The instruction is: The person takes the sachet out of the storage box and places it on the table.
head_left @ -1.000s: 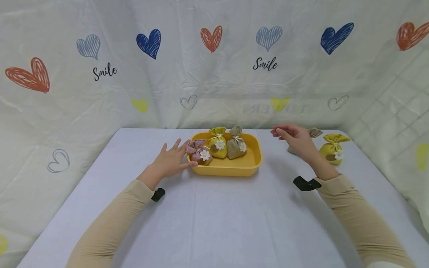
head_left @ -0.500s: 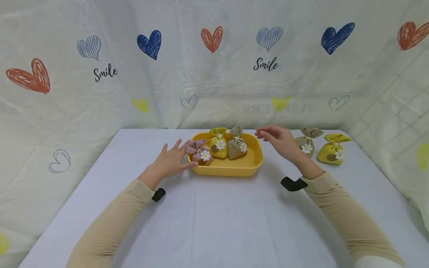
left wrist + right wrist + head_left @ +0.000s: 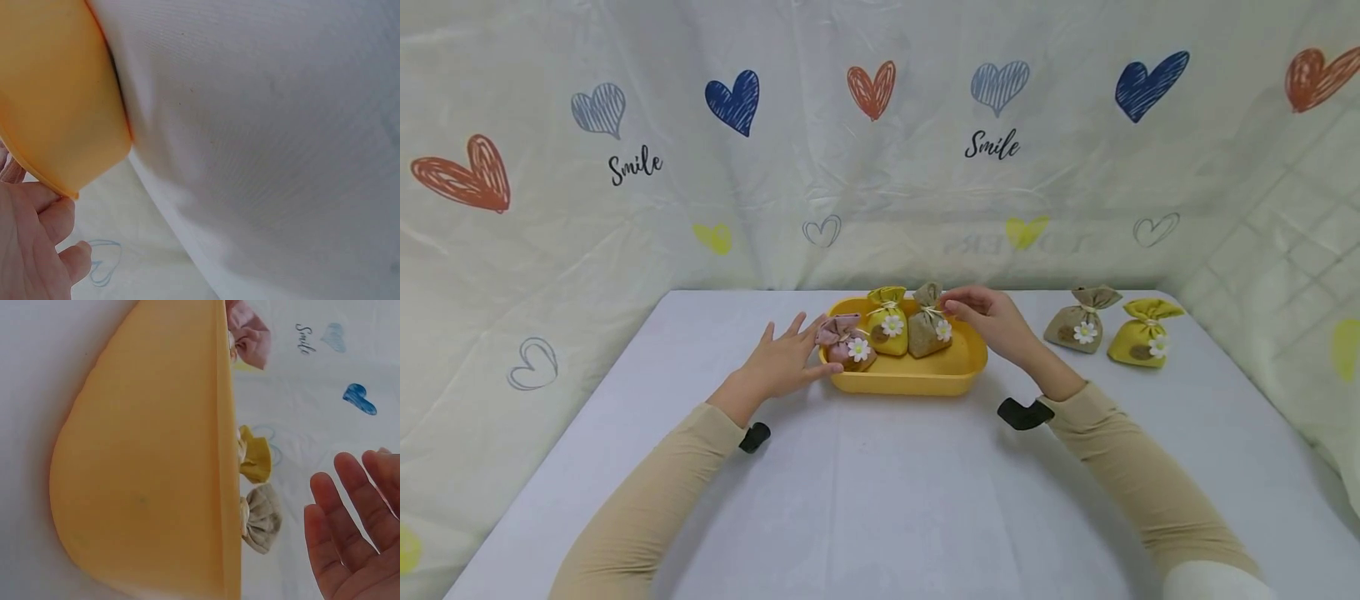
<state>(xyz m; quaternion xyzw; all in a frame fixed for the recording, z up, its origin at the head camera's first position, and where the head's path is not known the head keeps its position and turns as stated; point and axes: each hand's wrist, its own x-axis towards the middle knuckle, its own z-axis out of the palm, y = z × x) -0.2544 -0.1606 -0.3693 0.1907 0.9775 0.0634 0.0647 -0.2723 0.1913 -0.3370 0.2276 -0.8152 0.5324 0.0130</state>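
A yellow tray (image 3: pixel 910 384) holds three small drawstring pouches with white daisies: a pink pouch (image 3: pixel 838 354) leaning at the left end, a yellow pouch (image 3: pixel 886 331) and a grey-beige pouch (image 3: pixel 925 337). My left hand (image 3: pixel 782 362) rests at the tray's left rim with fingers spread, close to the pink pouch. Over the tray's right end is my right hand (image 3: pixel 996 325), its fingertips near the neck of the grey-beige pouch. In the right wrist view the fingers (image 3: pixel 350 487) are loosely extended and apart from the pouches, with nothing in them.
Right of the tray, a brown-beige pouch (image 3: pixel 1067 327) and another yellow pouch (image 3: pixel 1138 343) stand on the white-covered table (image 3: pixel 910 500). A white curtain (image 3: pixel 812 183) printed with hearts hangs behind the table's back edge.
My right hand has moved left, from in front of the brown-beige pouch to over the tray's right end, uncovering that pouch. The left hand has stayed at the left rim.
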